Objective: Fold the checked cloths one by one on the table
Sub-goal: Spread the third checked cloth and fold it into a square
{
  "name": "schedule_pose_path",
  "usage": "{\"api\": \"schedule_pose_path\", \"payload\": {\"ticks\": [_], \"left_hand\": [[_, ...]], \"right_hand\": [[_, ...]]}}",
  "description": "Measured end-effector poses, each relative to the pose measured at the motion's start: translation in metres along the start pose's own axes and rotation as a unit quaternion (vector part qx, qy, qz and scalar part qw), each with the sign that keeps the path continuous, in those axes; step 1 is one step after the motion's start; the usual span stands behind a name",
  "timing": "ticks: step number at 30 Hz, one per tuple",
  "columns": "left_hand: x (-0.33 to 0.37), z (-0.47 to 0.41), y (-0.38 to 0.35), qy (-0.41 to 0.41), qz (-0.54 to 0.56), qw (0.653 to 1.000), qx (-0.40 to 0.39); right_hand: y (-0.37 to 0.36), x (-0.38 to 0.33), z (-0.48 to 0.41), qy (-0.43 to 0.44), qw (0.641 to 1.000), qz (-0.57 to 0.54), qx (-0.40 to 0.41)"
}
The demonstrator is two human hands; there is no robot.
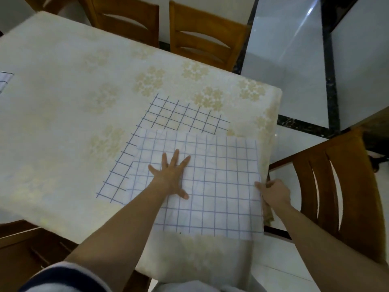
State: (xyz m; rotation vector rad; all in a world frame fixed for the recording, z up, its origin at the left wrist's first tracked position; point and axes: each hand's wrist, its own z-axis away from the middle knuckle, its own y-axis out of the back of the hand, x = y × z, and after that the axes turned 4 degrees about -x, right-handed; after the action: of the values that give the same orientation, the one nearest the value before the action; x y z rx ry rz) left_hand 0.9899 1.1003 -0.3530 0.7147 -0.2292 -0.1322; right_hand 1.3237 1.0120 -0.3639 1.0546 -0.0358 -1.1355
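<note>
Sleeve (63, 277) cloth (dark-edged, blurred) fills the 7 o'clock corner. The bare left forearm (126, 224) and right forearm (328, 234) reach up from the bottom edge. Wooden chairs surround the table (63, 106) with its floral cover: far chairs (206, 39) at 12 o'clock and a side chair (336, 197) at 3 o'clock, close to the right hand (273, 191). A scrap of another checked piece (5, 81) shows at 9 o'clock. The left hand (170, 175) lies flat, fingers spread and straight, pressing the checked cloth (210, 197) near its middle. The right hand curls round that cloth's 3 o'clock edge, at the table's rim. A darker-lined checked layer (181, 114) pokes out beneath toward 11 o'clock (same cloth or another, I cannot tell).
</note>
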Motion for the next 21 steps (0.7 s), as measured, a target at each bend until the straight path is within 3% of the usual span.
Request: {"api": "schedule_pose_path", "payload": {"ticks": [3,6,12,18,21], "left_hand": [[0.01,-0.002,0.009,0.026,-0.022,0.999,-0.042],[0.017,-0.003,0.015,0.047,-0.03,0.997,-0.061],[0.023,-0.01,0.017,0.07,-0.044,0.994,-0.074],[0.024,-0.011,0.016,0.06,-0.072,0.994,-0.054],[0.019,-0.006,0.01,0.023,-0.148,0.989,0.01]], "right_hand": [[-0.004,0.001,-0.006,-0.015,0.999,0.007,-0.03],[-0.011,0.004,-0.007,-0.021,0.999,0.039,0.008],[-0.008,-0.001,0.007,-0.046,0.999,-0.004,0.005],[-0.01,-0.009,0.014,-0.004,0.999,-0.039,0.003],[-0.005,-0.014,0.017,0.023,0.999,-0.036,0.012]]}}
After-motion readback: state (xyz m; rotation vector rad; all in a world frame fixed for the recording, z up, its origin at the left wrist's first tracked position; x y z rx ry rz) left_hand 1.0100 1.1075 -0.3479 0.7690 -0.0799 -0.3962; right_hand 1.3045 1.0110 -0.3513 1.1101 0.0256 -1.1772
